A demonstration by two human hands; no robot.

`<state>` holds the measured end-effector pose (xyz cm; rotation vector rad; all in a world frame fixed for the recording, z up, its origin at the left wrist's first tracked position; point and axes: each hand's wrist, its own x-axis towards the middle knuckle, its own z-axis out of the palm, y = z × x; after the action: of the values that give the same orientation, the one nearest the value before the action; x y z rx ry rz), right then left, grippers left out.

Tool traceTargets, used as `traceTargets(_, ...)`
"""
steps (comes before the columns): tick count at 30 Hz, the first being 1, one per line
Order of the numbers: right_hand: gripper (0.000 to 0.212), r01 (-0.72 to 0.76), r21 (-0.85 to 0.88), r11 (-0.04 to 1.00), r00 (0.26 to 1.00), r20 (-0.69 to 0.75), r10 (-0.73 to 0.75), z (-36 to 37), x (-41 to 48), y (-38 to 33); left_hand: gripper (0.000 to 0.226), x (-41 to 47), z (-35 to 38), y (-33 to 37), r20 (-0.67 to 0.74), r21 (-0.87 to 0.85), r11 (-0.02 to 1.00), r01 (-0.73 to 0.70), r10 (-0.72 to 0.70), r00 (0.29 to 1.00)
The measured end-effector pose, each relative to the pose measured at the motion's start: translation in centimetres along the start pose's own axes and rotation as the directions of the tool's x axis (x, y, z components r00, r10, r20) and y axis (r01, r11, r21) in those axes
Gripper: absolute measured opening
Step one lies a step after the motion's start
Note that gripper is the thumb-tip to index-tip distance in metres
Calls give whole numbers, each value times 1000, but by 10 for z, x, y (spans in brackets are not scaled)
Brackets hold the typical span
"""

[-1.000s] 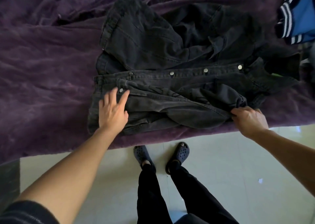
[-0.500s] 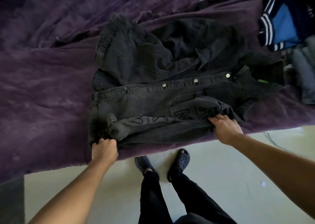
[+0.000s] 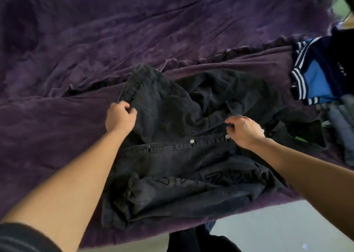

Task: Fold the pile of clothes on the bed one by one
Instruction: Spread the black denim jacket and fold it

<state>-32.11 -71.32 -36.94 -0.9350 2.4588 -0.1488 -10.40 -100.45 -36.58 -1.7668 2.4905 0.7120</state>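
A black denim jacket [image 3: 183, 156] with metal snap buttons lies spread on the purple bed cover, its near sleeve folded across the front. My left hand [image 3: 120, 117] grips the far sleeve's cuff edge at the jacket's left side. My right hand [image 3: 243, 129] pinches the fabric by the button placket near the collar, fingers curled.
The purple bed cover [image 3: 134, 41] is wrinkled and stretches far to the left and back. A pile of other clothes, with a navy and blue striped garment [image 3: 316, 79] on top, lies at the right edge. The bed's near edge meets a pale floor [image 3: 277, 228].
Both hands left the jacket's near edge and reached farther across it; the left now grips the far sleeve, the right the placket. The view shifted closer to the bed.
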Motion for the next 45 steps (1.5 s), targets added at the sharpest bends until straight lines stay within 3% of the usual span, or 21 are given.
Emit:
traceTargets(4, 36, 26, -58, 998, 989, -145, -34, -8, 86, -30, 52, 97, 14, 34, -45, -92, 996, 10, -15, 999)
traceTargets(7, 50, 90, -76, 993, 973, -204, -103, 2, 147, -56, 68, 136, 41, 39, 112, -178, 978, 105, -86, 990)
traceTargets(10, 71, 147, -149, 978, 984, -74, -159, 22, 185, -82, 32, 144, 62, 29, 129, -313, 950, 18, 23, 991)
traceTargets(12, 57, 109, -227, 968, 994, 5, -110, 32, 198, -90, 21, 142, 56, 12, -17, -435, 900, -31, 26, 1000)
traceTargets(15, 24, -117, -172, 978, 993, -43, 111, 26, 205, -85, 25, 133, 40, -36, -209, -482, 863, 148, -278, 938)
traceTargets(17, 23, -211, -55, 976, 974, -102, 204, 13, 205, -74, 31, 124, 34, -63, -111, -426, 810, 402, -488, 866)
traceTargets(19, 22, -182, -32, 983, 973, -147, 176, 1, 208, -66, 42, 120, 30, -67, -37, -280, 807, 519, -550, 834)
traceTargets(21, 31, -110, -42, 993, 980, -171, 102, -8, 212, -61, 48, 124, 23, -51, -165, -133, 924, 359, -378, 911)
traceTargets(22, 37, -75, -51, 996, 979, -194, 64, -11, 215, -61, 45, 127, 20, -39, -242, -74, 979, 190, -202, 949)
traceTargets(24, 48, -16, -53, 998, 966, -257, 2, -16, 227, -63, 35, 136, 19, -7, -300, 0, 986, -170, 162, 940)
traceTargets(26, 62, -25, -87, 996, 985, -171, 10, -16, 243, -62, 29, 150, 27, 27, -221, 18, 905, -425, 418, 881)
traceTargets(27, 64, -30, -145, 989, 997, -76, 19, -14, 250, -61, 28, 157, 34, 42, -142, -11, 876, -481, 475, 868)
traceTargets(29, 48, 10, -240, 971, 998, 65, 6, -5, 256, -57, 28, 166, 51, 65, 63, -57, 883, -466, 469, 881)
traceTargets(30, 37, 34, -218, 975, 999, 44, -25, -2, 256, -55, 27, 167, 60, 71, 166, -40, 905, -424, 424, 890)
traceTargets(32, 26, 92, -63, 994, 980, -170, -102, -4, 250, -46, 30, 171, 72, 74, 325, 74, 938, -337, 297, 898)
traceTargets(34, 24, 180, 26, 983, 906, -394, -156, -20, 242, -40, 49, 178, 74, 77, 472, 180, 954, -239, 129, 872)
traceTargets(35, 24, 212, 64, 975, 870, -468, -158, -32, 242, -38, 55, 183, 73, 82, 534, 229, 953, -198, 47, 844)
traceTargets(37, 24, 215, 135, 967, 834, -541, -110, -55, 251, -34, 46, 193, 71, 96, 607, 326, 925, -197, -45, 793)
traceTargets(39, 23, 190, 194, 962, 827, -559, -51, -73, 262, -29, 26, 199, 68, 110, 543, 318, 924, -212, 6, 840)
traceTargets(42, 26, 131, 252, 959, 839, -543, 28, -90, 273, -13, 17, 212, 49, 134, 164, 115, 979, -171, 151, 975)
traceTargets(45, 29, 89, 287, 954, 869, -490, 66, -95, 284, 6, 21, 241, 18, 172, -210, 75, 964, -254, 265, 941)
